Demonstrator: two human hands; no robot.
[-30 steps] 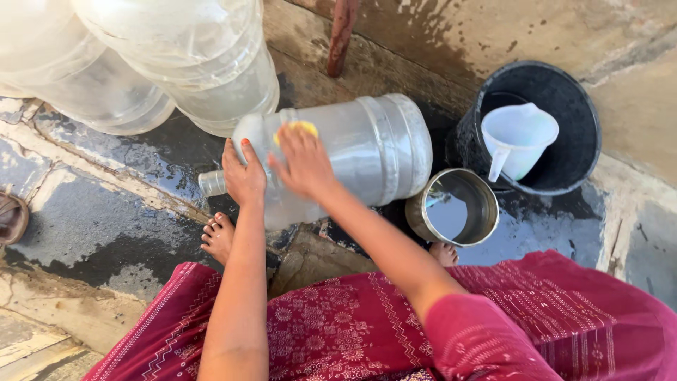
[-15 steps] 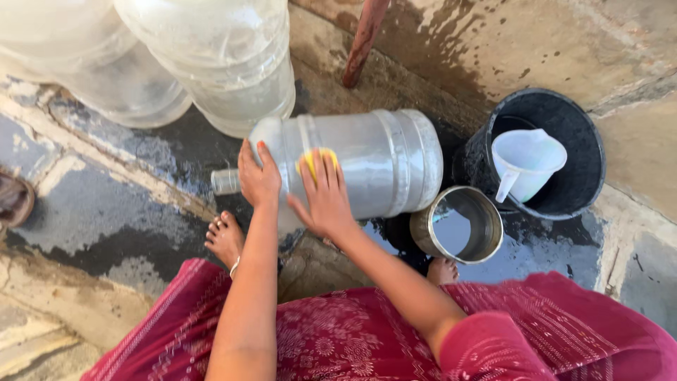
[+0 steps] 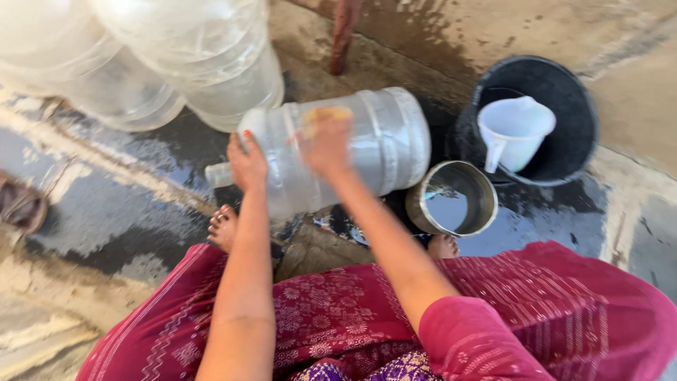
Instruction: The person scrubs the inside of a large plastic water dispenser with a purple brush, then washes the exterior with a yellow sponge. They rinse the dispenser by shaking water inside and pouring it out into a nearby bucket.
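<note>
A large clear plastic water jug (image 3: 338, 152) lies on its side on the wet concrete floor (image 3: 106, 212), neck pointing to 9 o'clock. The left hand (image 3: 247, 162) rests flat on the jug's shoulder near the neck, fingers spread apart and pressing rather than clamped. The right hand (image 3: 326, 144) lies on the jug's upper side, blurred, fingers together over a yellow scrub pad (image 3: 326, 113) (only its top edge shows).

At 3 o'clock from the jug, touching its base, stands a steel pot (image 3: 453, 197) with water in it. Beyond that, at 2 o'clock, a black bucket (image 3: 564, 92) holds a white plastic pitcher (image 3: 513, 130). At 10 o'clock, more clear jugs (image 3: 176, 56) are stacked. No labels show on any jug.
</note>
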